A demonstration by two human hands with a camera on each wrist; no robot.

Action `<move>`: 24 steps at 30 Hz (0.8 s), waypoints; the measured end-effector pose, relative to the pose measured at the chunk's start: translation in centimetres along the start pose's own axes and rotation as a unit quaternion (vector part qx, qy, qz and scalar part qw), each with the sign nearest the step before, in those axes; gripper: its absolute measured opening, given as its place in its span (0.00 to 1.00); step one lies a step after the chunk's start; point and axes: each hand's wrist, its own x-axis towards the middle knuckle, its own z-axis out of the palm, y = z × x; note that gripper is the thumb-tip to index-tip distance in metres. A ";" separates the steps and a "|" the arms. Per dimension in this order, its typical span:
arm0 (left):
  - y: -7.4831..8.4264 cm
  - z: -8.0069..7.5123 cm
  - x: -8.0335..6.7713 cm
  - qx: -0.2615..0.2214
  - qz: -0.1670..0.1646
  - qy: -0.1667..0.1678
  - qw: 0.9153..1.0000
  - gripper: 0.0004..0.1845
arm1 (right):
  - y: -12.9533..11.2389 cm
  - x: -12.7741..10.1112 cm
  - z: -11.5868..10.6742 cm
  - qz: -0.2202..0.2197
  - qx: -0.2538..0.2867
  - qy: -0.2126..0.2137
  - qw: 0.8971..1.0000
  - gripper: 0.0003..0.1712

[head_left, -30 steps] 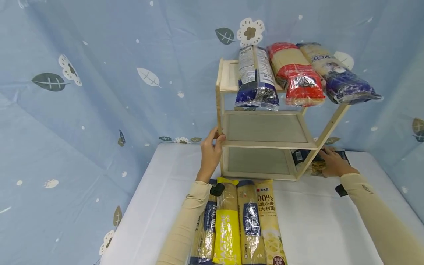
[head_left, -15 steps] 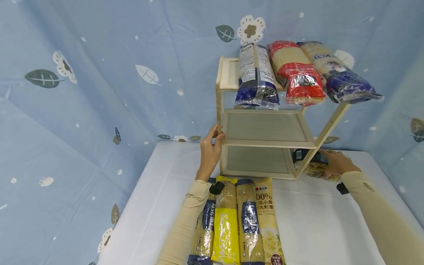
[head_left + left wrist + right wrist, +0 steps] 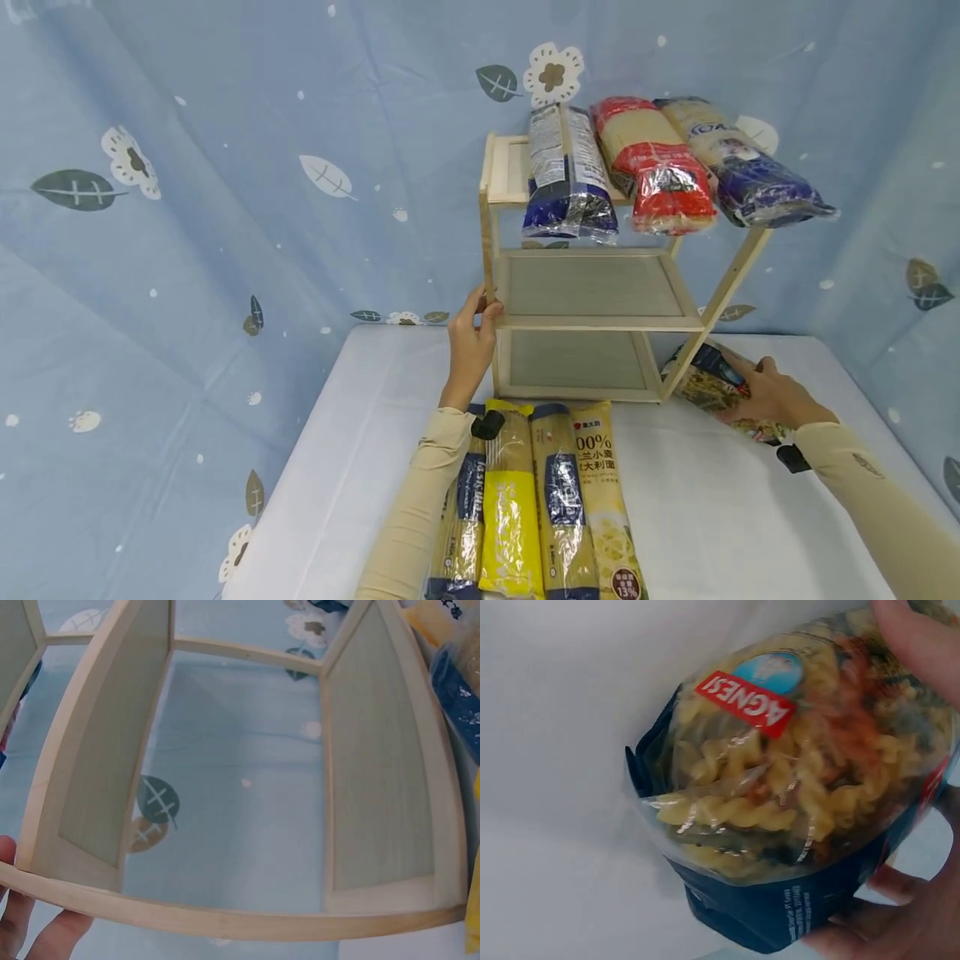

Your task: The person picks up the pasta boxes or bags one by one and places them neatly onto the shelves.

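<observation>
Your left hand (image 3: pixel 471 337) grips the rack (image 3: pixel 592 321) post; your right hand (image 3: pixel 776 400) clasps the fusilli bag (image 3: pixel 712 385). Bump the post and the 3 packs (image 3: pixel 660 167) overhanging the top may slide off.

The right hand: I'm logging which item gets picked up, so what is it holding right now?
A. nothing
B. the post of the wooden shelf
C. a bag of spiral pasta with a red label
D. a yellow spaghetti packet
C: the right hand grips the bag of spiral pasta, its red label showing in the right wrist view; the left hand holds the wooden shelf.
</observation>
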 end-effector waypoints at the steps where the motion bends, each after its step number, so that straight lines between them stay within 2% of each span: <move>1: 0.0 0.0 0.0 -0.001 0.000 0.001 1.000 0.15 | 0.0 -0.3 0.1 0.002 -0.007 0.005 1.000 0.73; 7: 0.0 0.1 0.1 -0.007 -0.002 0.003 1.000 0.14 | -0.6 -1.8 0.9 0.014 -0.069 0.026 0.997 0.73; 12: 0.0 0.0 0.1 -0.005 0.001 0.002 1.000 0.15 | -1.5 -3.3 2.3 0.034 -0.083 0.055 0.994 0.73; 19: -0.1 0.0 0.2 0.009 0.027 0.001 1.000 0.16 | -2.7 -5.0 5.2 0.089 -0.037 0.106 0.990 0.73; 24: -0.1 0.0 0.1 0.010 0.029 0.002 1.000 0.17 | -3.3 -6.4 6.7 0.091 -0.037 0.148 0.984 0.74</move>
